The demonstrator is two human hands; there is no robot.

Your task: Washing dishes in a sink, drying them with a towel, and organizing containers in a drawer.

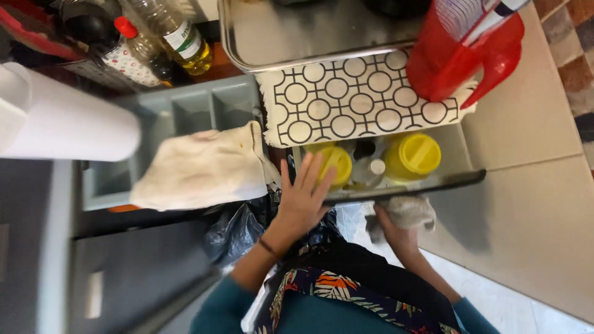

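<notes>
While the flat left hand [304, 196] rests wide on a drawer [402, 188] running left-right, the right hand [396, 227] clutches one cloth [409, 211]; two yellow lids [413, 156] show.

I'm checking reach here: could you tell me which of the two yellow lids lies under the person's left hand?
The left yellow lid: the left hand has fingers over it, while the right yellow lid is uncovered.

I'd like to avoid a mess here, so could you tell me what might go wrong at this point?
The left hand rests flat on the drawer edge by the yellow lids, so fingers might get pinched. The red jug stands on the patterned mat overhanging the drawer, so a tug could tip it.
</notes>
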